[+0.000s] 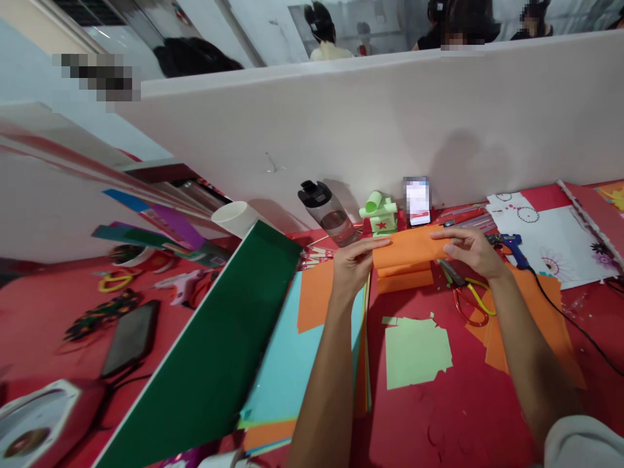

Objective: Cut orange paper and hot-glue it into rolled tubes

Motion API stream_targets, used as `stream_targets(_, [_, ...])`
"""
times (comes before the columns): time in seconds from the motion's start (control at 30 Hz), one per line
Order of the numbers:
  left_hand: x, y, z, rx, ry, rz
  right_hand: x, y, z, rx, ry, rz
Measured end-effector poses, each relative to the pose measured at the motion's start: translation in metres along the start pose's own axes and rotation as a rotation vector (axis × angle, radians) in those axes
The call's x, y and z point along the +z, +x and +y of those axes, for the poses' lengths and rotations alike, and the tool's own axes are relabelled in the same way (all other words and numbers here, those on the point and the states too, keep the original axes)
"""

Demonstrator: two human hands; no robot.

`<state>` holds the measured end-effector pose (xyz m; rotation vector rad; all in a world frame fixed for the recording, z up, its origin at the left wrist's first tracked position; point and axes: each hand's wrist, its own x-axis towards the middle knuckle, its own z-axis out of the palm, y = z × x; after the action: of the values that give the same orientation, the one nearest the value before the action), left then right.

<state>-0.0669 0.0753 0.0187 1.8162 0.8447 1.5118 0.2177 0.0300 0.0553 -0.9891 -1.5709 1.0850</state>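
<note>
Between both hands, above the red table, is a folded strip of orange paper [408, 252]. My left hand [355, 259] grips its left end, with fingers along the upper edge. At the right end my right hand [468, 250] pinches it between thumb and fingers. Beneath the strip shows another fold or piece of orange paper [405, 279]; whether the two are joined I cannot tell. Scissors [470, 296] with red and yellow handles lie just below my right hand. A cut piece of light green paper [418, 352] lies flat nearer to me.
Behind the hands stand a water bottle [330, 211], a small green paper model [381, 218] and a lit phone [418, 201]. A dark green board [209, 351] leans at left beside stacked coloured paper [285, 354]. A blue glue gun [511, 248] with its cord lies at right.
</note>
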Motion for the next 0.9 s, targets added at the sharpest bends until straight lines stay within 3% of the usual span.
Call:
stream_targets(0.13, [0.002, 0.0, 0.003, -0.021, -0.018, -0.005, -0.007, -0.002, 0.003, -0.032, -0.027, 0.021])
stream_targets(0.43, [0.013, 0.001, 0.01, -0.067, -0.027, -0.081, -0.01, -0.002, 0.001, -0.036, -0.078, -0.08])
stream_targets(0.63, [0.011, 0.002, 0.007, -0.083, -0.076, -0.015, -0.014, -0.002, 0.013, 0.045, 0.118, -0.032])
stream_targets(0.9, [0.019, 0.005, 0.014, -0.108, -0.147, -0.022, -0.006, 0.009, 0.016, -0.043, 0.04, 0.094])
